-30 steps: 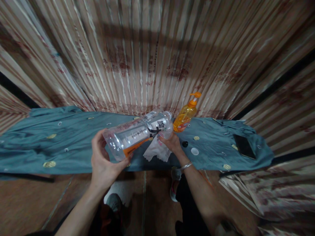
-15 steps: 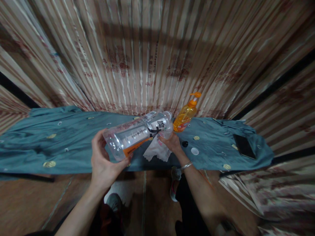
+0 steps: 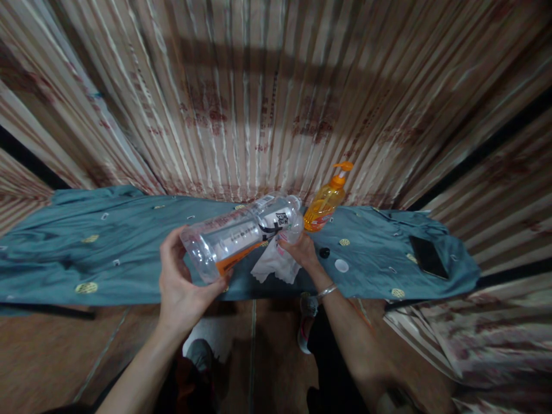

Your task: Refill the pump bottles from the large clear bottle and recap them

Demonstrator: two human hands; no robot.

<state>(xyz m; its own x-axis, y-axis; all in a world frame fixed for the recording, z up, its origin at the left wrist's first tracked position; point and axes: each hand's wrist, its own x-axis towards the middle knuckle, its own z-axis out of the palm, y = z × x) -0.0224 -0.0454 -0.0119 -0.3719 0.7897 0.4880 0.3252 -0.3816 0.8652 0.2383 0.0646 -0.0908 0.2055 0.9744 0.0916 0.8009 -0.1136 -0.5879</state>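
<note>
A large clear plastic bottle (image 3: 241,236) with a white and orange label is held tilted above the cloth-covered table, its neck toward the upper right. My left hand (image 3: 183,282) is wrapped round its base end. Near the bottle's shoulder, my right hand (image 3: 304,251) is closed on a white crumpled cloth or tissue (image 3: 276,264), which hangs below the bottle; its fingertips are partly hidden. An orange pump bottle (image 3: 325,204) with amber liquid stands just beyond my right hand.
On the patterned green tablecloth (image 3: 129,247), a small black cap (image 3: 324,252) and a white round disc (image 3: 341,265) lie right of my right hand. A dark phone (image 3: 428,256) lies farther right. Striped curtains (image 3: 259,103) hang behind the table.
</note>
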